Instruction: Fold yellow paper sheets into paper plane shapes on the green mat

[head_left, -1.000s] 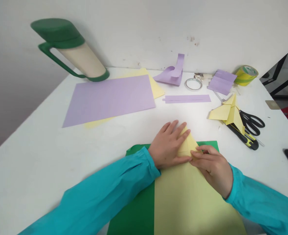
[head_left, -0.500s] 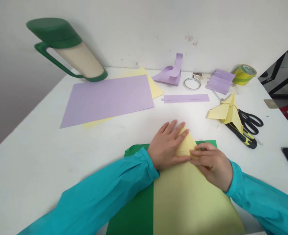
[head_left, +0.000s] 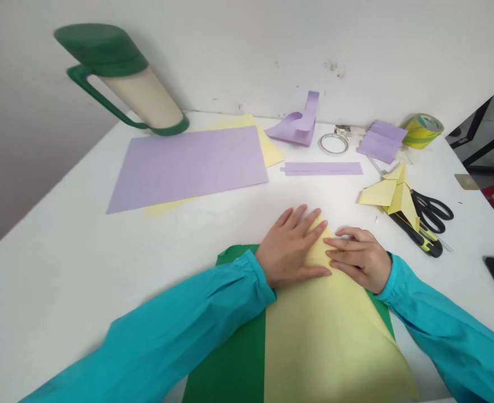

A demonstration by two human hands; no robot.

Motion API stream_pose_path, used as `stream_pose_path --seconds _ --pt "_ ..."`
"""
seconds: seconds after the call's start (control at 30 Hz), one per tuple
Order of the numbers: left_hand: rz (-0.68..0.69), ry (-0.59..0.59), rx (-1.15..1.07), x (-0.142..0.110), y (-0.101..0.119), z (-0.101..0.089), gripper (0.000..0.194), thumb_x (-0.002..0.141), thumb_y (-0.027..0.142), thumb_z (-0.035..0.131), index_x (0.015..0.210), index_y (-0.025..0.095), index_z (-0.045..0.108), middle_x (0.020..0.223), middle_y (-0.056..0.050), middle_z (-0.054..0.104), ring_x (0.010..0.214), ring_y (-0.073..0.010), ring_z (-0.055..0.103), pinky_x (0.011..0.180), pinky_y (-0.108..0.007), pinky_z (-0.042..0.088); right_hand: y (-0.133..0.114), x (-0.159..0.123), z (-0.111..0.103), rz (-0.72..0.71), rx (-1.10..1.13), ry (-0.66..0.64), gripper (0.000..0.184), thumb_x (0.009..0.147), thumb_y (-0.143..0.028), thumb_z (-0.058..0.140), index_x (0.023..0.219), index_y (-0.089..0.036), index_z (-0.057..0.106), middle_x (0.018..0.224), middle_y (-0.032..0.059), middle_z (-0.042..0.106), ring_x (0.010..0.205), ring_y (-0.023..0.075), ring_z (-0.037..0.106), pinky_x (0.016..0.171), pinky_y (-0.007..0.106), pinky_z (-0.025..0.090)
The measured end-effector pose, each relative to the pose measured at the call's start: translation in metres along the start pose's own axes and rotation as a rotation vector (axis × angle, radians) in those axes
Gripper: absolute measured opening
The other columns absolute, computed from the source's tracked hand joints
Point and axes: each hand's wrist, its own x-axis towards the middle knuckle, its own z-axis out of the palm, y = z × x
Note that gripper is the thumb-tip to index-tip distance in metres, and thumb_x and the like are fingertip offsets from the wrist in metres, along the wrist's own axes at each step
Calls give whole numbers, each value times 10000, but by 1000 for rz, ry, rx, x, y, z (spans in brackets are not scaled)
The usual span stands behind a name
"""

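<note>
Shifted farther, my unclenched right hand (head_left: 364, 257) touches the yellow sheet (head_left: 318, 336) far right; my left hand (head_left: 286, 249) lies spread, left.

Yellow sheet (head_left: 326, 330): your left hand (head_left: 287, 249) is covering part, the view's bottom edge is cropping it. Scissors (head_left: 421, 199): a folded yellow piece (head_left: 381, 192) is partly hiding them.

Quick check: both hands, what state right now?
Left hand: open, fingers spread flat on the yellow paper.
Right hand: fingers bent, fingertips on that paper; cannot tell whether it is pinching it.
</note>
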Motion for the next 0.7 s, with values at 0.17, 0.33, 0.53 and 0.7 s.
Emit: stream_pose_path --seconds 0.17,0.33,0.53,0.7 --pt "6 3 0 0 0 0 924 759 796 417 1392 124 426 1491 -167 332 1357 -430 253 1080 -559 235 -1 0 1 3 -17 3 206 904 -314 551 993 -253 726 1095 29 709 1098 236 547 861 415 487" --pt "2 0 0 0 0 -1 916 758 782 442 1390 119 429 1484 -171 342 1352 -431 261 1081 -561 235 -2 1 1 -5 -19 10 206 906 -309 547 975 -242 729 1097 13 709 1088 244 546 838 414 486" --pt "2 -1 -8 0 0 -1 922 752 790 441 1387 121 433 1488 -170 337 1355 -427 259 1081 -562 237 -1 1 2 5 2 -3 200 900 -310 558 976 -237 727 1103 -1 707 1092 246 539 858 417 484" --pt "-6 9 -2 0 1 0 946 738 807 435 1390 122 431 1489 -167 337 1355 -427 263 1088 -555 232 -1 2 2 6 4 1 193 896 -313 565 972 -248 730 1109 -4 704 1097 247 539 856 413 481"
